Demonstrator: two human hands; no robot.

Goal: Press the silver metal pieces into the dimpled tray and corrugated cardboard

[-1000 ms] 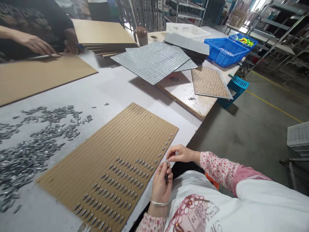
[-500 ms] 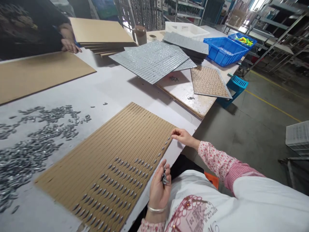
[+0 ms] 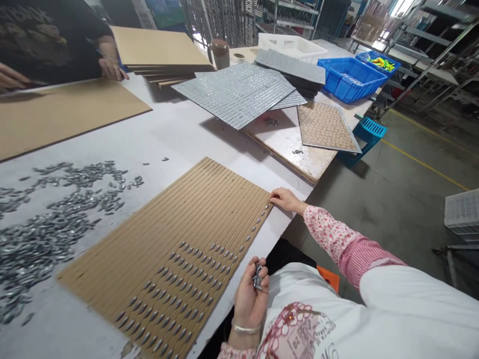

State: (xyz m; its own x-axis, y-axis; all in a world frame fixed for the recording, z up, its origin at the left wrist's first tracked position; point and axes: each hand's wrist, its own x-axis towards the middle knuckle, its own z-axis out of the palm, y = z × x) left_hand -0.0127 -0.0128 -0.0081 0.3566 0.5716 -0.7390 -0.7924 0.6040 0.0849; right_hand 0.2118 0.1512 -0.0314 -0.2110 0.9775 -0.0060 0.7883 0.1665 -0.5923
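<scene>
A brown grooved board (image 3: 149, 229) lies slantwise on the white table before me. Rows of small grey oval metal pieces (image 3: 183, 284) sit in its grooves at the near end, and a single line of them runs up its right edge. My right hand (image 3: 285, 200) is at the board's right corner, fingertips pinched together at the end of that line; what is between them is hidden. Cupped beside the board's near edge, my left hand (image 3: 251, 299) holds several of the same metal pieces (image 3: 257, 276) in its curled fingers.
A large heap of loose metal pieces (image 3: 45, 244) covers the table's left. Brown sheets (image 3: 160, 50), silvery ribbed panels (image 3: 239, 92), a patterned panel (image 3: 327, 124) and a blue basket (image 3: 350, 80) stand farther back. A co-worker's hands (image 3: 112, 67) rest near another board (image 3: 67, 112).
My right hand has moved slightly up along the board's right edge, to its corner. My left hand has dropped a little lower, still holding pieces. The co-worker's other hand has come into view.
</scene>
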